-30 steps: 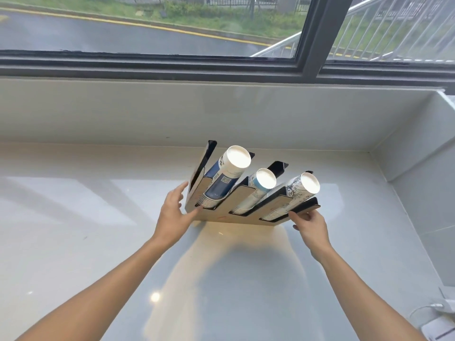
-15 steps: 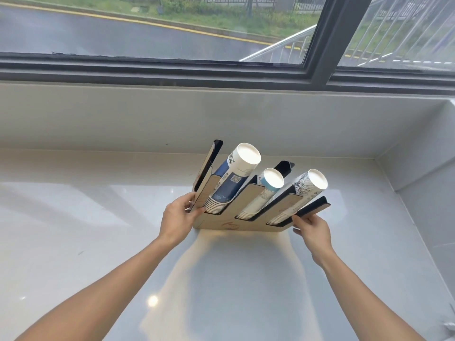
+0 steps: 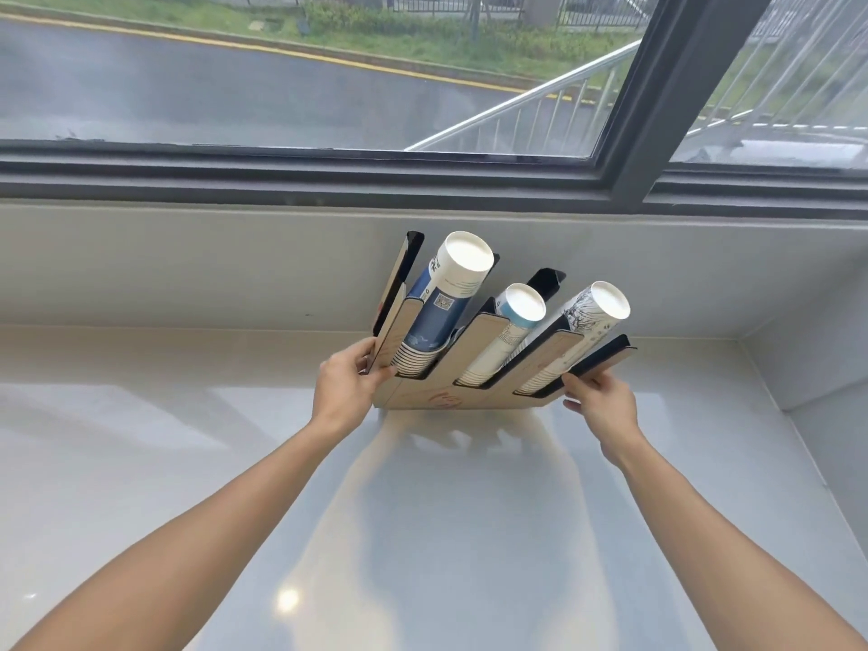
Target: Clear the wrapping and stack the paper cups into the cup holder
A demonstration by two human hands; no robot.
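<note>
Cup holder (image 3: 474, 368) lifted higher, gripped between left hand (image 3: 345, 392) and right hand (image 3: 601, 406)

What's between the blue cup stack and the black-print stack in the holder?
Head view: one smaller light-blue stack, in the middle slot of the holder, between the blue stack and the black-print stack.

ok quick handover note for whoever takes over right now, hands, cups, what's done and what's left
Left hand: gripping the cup holder at its left end.
Right hand: gripping its right end.
Holder: tilted, above the white counter by the window.
Done: three slots loaded, blue cups, light-blue cups, black-print cups. No wrapping in view.
Left: probably set the holder down; the far-left slot looks empty.
</note>
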